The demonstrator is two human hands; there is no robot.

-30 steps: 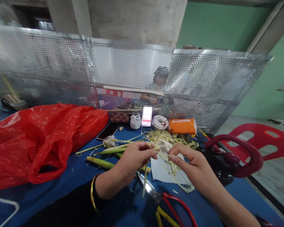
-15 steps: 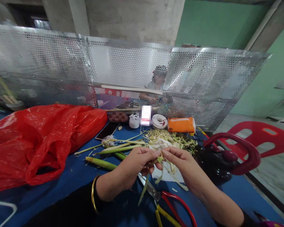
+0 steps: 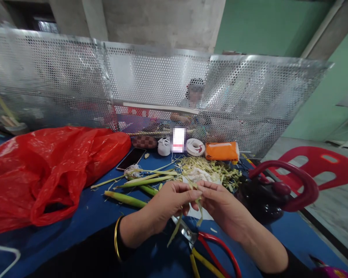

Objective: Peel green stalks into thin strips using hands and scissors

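Observation:
Thin pale-green plant strips (image 3: 199,216) hang from between my two hands, which meet over the blue table. My left hand (image 3: 174,200), with a gold bangle at its wrist, pinches the strips between thumb and fingers. Touching it at the fingertips, my right hand (image 3: 220,200) is closed on the same strips. Below the hands lie scissors (image 3: 193,236) with red handles, their blades partly covered by my left hand. Under the strips is a white paper sheet (image 3: 205,213). Green stalks (image 3: 126,199) lie to the left of my hands.
A pile of shredded plant trimmings (image 3: 217,168) lies behind my hands. A dark kettle (image 3: 261,193) stands at the right, a red plastic bag (image 3: 60,166) at the left. Along the perforated metal screen (image 3: 156,73) sit a tape roll (image 3: 195,146) and an orange packet (image 3: 222,151). Beyond it sits a person.
My right hand has turned and moved in closer to the left. The strips have shifted between the fingers, and the longer pieces hanging at the right no longer show.

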